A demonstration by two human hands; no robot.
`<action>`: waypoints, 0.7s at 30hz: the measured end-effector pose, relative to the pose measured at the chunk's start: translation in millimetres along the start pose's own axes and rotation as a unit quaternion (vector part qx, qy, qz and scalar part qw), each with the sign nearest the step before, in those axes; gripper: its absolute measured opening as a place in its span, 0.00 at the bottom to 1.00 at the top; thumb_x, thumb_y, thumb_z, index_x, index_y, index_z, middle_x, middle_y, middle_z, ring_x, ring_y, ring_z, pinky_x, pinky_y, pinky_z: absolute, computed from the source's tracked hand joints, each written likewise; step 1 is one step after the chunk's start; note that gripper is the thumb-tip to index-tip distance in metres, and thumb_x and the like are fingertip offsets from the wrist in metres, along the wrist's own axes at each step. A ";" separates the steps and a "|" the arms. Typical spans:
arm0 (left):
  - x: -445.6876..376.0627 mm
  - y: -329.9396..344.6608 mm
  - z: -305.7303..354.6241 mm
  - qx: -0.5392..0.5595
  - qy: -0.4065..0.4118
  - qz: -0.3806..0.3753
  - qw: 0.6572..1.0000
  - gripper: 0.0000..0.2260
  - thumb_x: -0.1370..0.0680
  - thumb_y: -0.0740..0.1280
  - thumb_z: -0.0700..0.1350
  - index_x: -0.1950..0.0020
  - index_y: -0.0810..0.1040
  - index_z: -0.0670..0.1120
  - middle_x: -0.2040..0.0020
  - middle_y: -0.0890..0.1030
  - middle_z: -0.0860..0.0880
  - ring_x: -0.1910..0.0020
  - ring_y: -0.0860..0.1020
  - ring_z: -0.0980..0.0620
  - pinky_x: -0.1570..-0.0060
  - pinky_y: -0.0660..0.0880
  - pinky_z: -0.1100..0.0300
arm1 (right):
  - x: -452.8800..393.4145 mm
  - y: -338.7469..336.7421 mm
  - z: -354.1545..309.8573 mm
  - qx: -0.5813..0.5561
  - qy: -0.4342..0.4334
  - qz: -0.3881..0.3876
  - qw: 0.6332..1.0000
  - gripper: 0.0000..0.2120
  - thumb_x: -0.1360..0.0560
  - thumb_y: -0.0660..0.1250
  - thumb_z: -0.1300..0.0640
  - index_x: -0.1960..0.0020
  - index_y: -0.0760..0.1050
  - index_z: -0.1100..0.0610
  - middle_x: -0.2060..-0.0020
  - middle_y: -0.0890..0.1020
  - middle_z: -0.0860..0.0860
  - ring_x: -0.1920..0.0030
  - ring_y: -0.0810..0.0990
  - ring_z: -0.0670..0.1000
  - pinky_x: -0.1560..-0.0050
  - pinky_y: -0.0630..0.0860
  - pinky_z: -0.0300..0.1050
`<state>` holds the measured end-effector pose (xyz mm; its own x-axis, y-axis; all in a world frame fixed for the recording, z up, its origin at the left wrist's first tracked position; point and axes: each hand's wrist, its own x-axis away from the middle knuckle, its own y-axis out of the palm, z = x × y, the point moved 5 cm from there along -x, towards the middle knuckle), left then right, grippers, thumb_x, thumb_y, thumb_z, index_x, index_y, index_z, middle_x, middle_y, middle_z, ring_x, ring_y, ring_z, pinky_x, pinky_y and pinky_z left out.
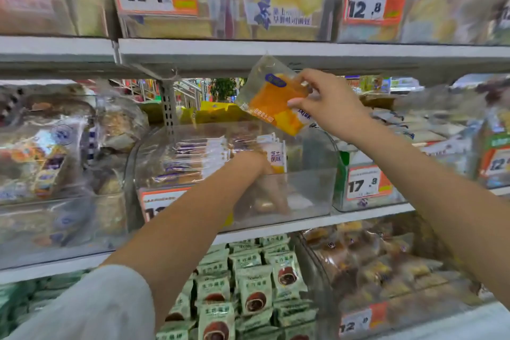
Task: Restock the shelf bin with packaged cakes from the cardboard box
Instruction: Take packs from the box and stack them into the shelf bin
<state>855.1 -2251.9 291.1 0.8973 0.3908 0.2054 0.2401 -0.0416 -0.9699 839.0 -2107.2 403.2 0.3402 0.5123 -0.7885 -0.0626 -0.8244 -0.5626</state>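
Note:
A clear plastic shelf bin point(309, 190) stands on the middle shelf, with a row of packaged cakes point(204, 154) packed upright in its left part. My right hand point(328, 105) pinches one orange-and-clear packaged cake point(273, 96) in the air above the bin's right side. My left hand point(265, 182) reaches down inside the bin beside the standing row, next to a white pack with a yellow bottom point(276, 159). Its fingers show only dimly through the bin's front wall. The cardboard box is out of view.
The upper shelf edge point(276, 55) hangs close above the held cake. Neighbouring clear bins of baked goods point(55, 163) flank the bin on both sides. Price tags point(364, 182) sit on bin fronts. Green packs point(248, 290) fill the lower shelf.

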 end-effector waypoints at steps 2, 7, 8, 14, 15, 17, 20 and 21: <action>-12.2 -1.5 0.5 -0.097 -0.018 0.030 0.995 0.20 0.19 0.60 0.49 0.30 0.69 0.41 0.32 0.72 0.44 0.33 0.71 0.44 0.39 0.69 0.52 | -2.3 8.7 6.9 0.003 0.004 -0.006 1.000 0.12 0.28 0.70 0.50 0.47 0.74 0.52 0.57 0.75 0.47 0.55 0.73 0.51 0.59 0.66 0.44; -20.6 4.9 4.3 -0.086 -0.013 -0.010 0.996 0.26 0.22 0.63 0.56 0.27 0.65 0.46 0.30 0.69 0.45 0.33 0.69 0.42 0.35 0.67 0.49 | -2.9 26.1 23.4 -0.019 0.023 -0.015 0.999 0.09 0.28 0.71 0.50 0.52 0.72 0.46 0.56 0.76 0.44 0.53 0.75 0.49 0.52 0.72 0.48; -22.7 7.9 2.2 -0.069 -0.011 -0.046 0.996 0.30 0.25 0.66 0.60 0.27 0.65 0.48 0.29 0.68 0.46 0.34 0.70 0.43 0.35 0.68 0.49 | -1.8 28.4 25.9 -0.022 0.027 -0.018 0.999 0.09 0.28 0.70 0.50 0.52 0.72 0.46 0.56 0.76 0.44 0.54 0.75 0.50 0.53 0.72 0.48; -18.2 -11.5 -12.2 0.094 0.046 -0.116 0.988 0.30 0.37 0.71 0.62 0.41 0.75 0.46 0.43 0.76 0.41 0.48 0.77 0.41 0.50 0.76 0.50 | 0.7 34.6 34.6 -0.033 0.016 -0.029 0.999 0.10 0.28 0.71 0.52 0.49 0.76 0.54 0.55 0.78 0.47 0.51 0.77 0.51 0.53 0.73 0.47; -19.9 -16.2 -16.7 0.141 0.046 -0.098 0.984 0.22 0.35 0.69 0.58 0.48 0.75 0.45 0.52 0.77 0.40 0.57 0.77 0.41 0.57 0.76 0.53 | 0.8 34.4 36.0 -0.033 0.014 -0.030 0.999 0.10 0.28 0.71 0.52 0.49 0.76 0.54 0.55 0.77 0.47 0.51 0.77 0.51 0.52 0.73 0.47; -24.2 -27.2 -28.9 0.196 0.034 -0.034 0.979 0.10 0.29 0.67 0.51 0.58 0.73 0.44 0.65 0.73 0.45 0.66 0.75 0.44 0.68 0.75 0.60 | 0.0 33.2 38.5 -0.041 0.011 -0.031 0.999 0.09 0.28 0.71 0.53 0.50 0.75 0.54 0.55 0.77 0.47 0.52 0.76 0.50 0.53 0.72 0.47; -23.5 -34.5 -37.9 0.167 0.044 -0.006 0.985 0.09 0.24 0.68 0.48 0.54 0.75 0.43 0.59 0.74 0.49 0.61 0.78 0.50 0.68 0.77 0.62 | -2.6 30.5 40.5 -0.064 0.017 -0.031 0.997 0.09 0.28 0.71 0.54 0.51 0.74 0.51 0.53 0.78 0.48 0.51 0.76 0.50 0.54 0.71 0.45; -25.9 -32.7 -40.5 0.164 0.043 -0.022 0.985 0.11 0.24 0.69 0.49 0.50 0.74 0.43 0.54 0.75 0.49 0.58 0.80 0.50 0.62 0.79 0.59 | -4.0 30.0 41.6 -0.067 0.016 -0.041 0.997 0.09 0.28 0.71 0.54 0.51 0.74 0.51 0.53 0.78 0.48 0.51 0.76 0.50 0.54 0.71 0.44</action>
<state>839.0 -2297.9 322.8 0.9199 0.3061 0.2450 0.1594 0.2789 -0.9470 796.8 -2124.0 379.1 0.3696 0.5733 -0.7312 0.0913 -0.8055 -0.5855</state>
